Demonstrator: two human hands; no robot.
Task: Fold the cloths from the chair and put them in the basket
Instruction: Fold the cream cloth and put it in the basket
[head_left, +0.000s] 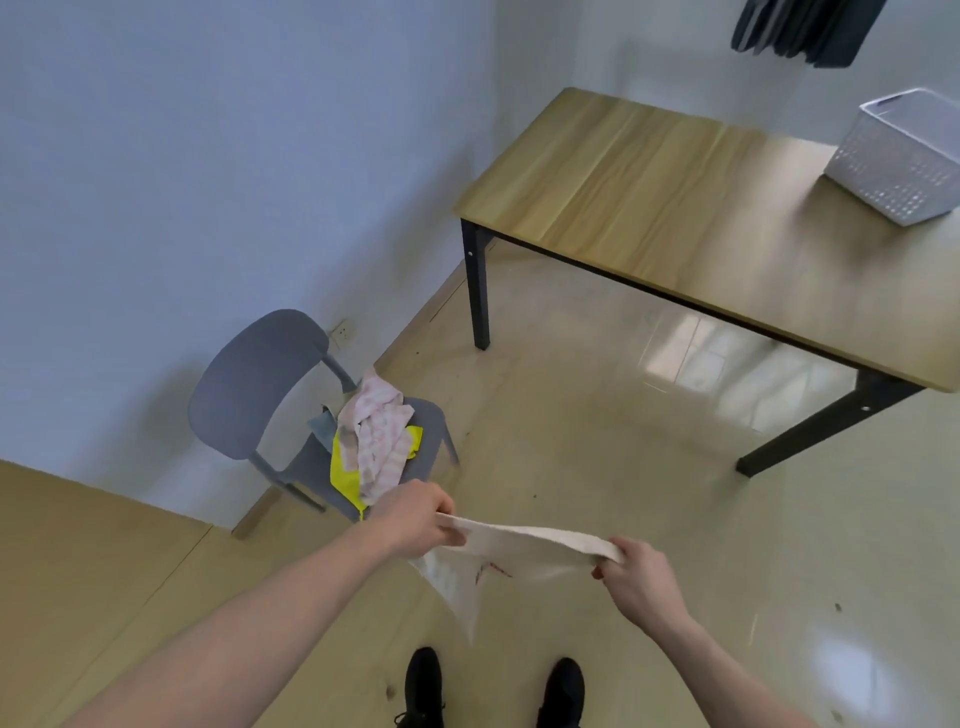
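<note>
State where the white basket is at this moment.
In the head view the white basket stands at the far right, on the wooden table near its far end, under dark clothes hanging on the wall.

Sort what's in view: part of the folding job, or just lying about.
Job: cream cloth gripped by left hand and right hand; pink and yellow cloths on grey plastic chair; white perforated basket.
Lying about: wooden table; dark hanging garments.
</note>
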